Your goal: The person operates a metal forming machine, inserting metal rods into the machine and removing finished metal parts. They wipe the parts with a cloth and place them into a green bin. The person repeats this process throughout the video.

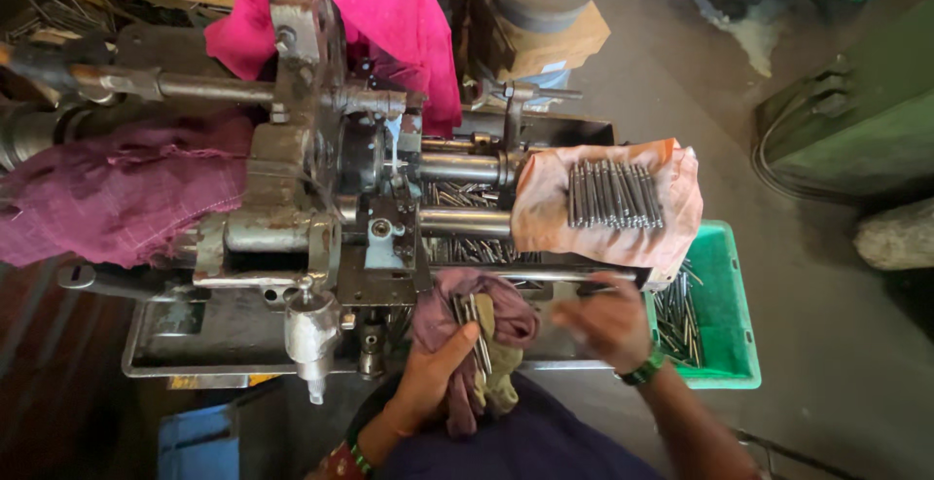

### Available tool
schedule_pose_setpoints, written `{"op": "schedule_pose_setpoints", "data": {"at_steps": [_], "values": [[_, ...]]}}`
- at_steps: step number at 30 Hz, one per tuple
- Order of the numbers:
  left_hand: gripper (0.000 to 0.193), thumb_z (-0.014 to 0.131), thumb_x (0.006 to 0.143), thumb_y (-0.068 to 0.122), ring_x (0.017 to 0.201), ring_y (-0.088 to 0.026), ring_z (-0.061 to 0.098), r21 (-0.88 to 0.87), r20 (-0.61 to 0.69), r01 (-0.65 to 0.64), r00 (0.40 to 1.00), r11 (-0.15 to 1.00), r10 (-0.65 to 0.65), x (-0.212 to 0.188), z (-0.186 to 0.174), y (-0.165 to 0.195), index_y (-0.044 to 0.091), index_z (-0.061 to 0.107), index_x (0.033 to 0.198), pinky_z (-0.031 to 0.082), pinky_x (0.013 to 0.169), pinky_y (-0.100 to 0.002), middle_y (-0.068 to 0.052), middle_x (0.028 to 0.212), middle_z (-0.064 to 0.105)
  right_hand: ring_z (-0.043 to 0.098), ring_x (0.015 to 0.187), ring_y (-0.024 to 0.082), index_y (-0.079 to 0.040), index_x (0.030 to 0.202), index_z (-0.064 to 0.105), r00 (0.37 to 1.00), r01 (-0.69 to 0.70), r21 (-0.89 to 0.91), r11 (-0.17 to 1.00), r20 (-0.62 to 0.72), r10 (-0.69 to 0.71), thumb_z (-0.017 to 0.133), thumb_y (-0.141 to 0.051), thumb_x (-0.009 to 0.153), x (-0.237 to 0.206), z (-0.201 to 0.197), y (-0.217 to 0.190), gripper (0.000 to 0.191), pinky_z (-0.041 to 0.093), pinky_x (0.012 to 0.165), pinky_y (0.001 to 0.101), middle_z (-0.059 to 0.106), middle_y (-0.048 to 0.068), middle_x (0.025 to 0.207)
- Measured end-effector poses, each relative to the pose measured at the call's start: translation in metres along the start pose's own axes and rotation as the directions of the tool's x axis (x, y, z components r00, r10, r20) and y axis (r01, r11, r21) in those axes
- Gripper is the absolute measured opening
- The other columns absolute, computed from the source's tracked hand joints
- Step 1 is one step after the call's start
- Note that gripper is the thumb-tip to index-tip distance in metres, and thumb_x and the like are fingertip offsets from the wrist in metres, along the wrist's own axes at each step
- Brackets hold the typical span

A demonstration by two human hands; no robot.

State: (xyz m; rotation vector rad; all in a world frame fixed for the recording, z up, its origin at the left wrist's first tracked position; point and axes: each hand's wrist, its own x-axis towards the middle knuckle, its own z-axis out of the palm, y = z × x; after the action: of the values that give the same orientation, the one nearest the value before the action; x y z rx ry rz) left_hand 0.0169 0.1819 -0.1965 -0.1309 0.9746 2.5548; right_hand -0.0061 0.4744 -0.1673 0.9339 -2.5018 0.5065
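At far left a dull purple cloth [117, 198] lies draped over the machine's left end, with a steel shaft [195, 86] running above it. Next comes the grey machine body [302, 208], worn and oily, with a bright pink cloth [379, 13] thrown over its rear and a shallow metal tray [195, 339] beneath it. At lower centre the left hand [433, 373] is clenched around a bunched purple rag [477, 320], and several thin metal pins [475, 329] are pressed against that rag under the thumb; a green bangle sits at that wrist. Just right of it the right hand [608, 322] hovers above the tray edge, blurred; fingers curled, but whether its grip grasps anything cannot be told. A green band [642, 368] circles that wrist. Above the right hand, a row of finished pins [613, 193] lies side by side on a peach cloth [545, 213] spread over the machine's right end. Below and right, a green plastic bin [725, 324] holds more loose pins. Further right, bare concrete floor [681, 101], with a green metal cabinet [856, 120] at the edge.
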Motion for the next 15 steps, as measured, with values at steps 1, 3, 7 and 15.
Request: {"op": "schedule_pose_setpoints", "data": {"at_steps": [1, 3, 7, 15], "values": [[0.046, 0.062, 0.094, 0.006, 0.111, -0.012, 0.063, 0.065, 0.037, -0.062, 0.998, 0.996, 0.059, 0.000, 0.002, 0.001, 0.007, 0.051, 0.139, 0.052, 0.096, -0.031, -0.002, 0.121, 0.066, 0.073, 0.088, 0.019, -0.017, 0.100, 0.073, 0.987, -0.009, -0.040, 0.999, -0.159, 0.002, 0.070, -0.003, 0.087, 0.009, -0.013, 0.009, 0.018, 0.055, 0.099, 0.0416, 0.076, 0.000, 0.099], [0.049, 0.064, 0.094, 0.003, 0.117, -0.013, 0.060, 0.186, 0.115, -0.192, 0.978, 0.964, 0.173, -0.004, 0.006, 0.003, 0.004, 0.048, 0.140, 0.050, 0.102, -0.032, -0.003, 0.124, 0.063, 0.067, 0.099, 0.033, -0.011, 0.105, 0.075, 0.906, -0.395, -0.222, 0.892, -0.258, 0.336, 0.077, -0.009, 0.093, 0.030, -0.027, 0.014, 0.013, 0.051, 0.088, 0.0421, 0.070, 0.013, 0.101], [0.046, 0.072, 0.089, 0.001, 0.113, -0.015, 0.063, 0.409, 0.221, -0.370, 0.927, 0.834, 0.303, -0.020, 0.014, 0.004, 0.002, 0.056, 0.132, 0.050, 0.100, -0.031, -0.006, 0.121, 0.066, 0.060, 0.110, 0.038, -0.009, 0.104, 0.074, 0.870, -0.474, -0.480, 0.739, -0.387, 0.306, 0.081, -0.023, 0.091, 0.092, -0.032, 0.042, 0.021, 0.048, 0.093, 0.0483, 0.065, 0.013, 0.101], [0.046, 0.085, 0.082, 0.004, 0.097, -0.030, 0.070, 0.523, 0.609, -0.833, 0.511, 0.177, 0.607, -0.038, 0.012, 0.068, 0.008, 0.062, 0.121, 0.059, 0.082, -0.037, -0.013, 0.114, 0.065, 0.060, 0.103, 0.039, -0.010, 0.097, 0.069, 0.804, -0.588, -0.364, 0.723, -0.358, 0.474, 0.081, -0.025, 0.088, 0.118, -0.011, 0.065, 0.022, 0.047, 0.092, 0.0507, 0.066, 0.015, 0.101]]}}
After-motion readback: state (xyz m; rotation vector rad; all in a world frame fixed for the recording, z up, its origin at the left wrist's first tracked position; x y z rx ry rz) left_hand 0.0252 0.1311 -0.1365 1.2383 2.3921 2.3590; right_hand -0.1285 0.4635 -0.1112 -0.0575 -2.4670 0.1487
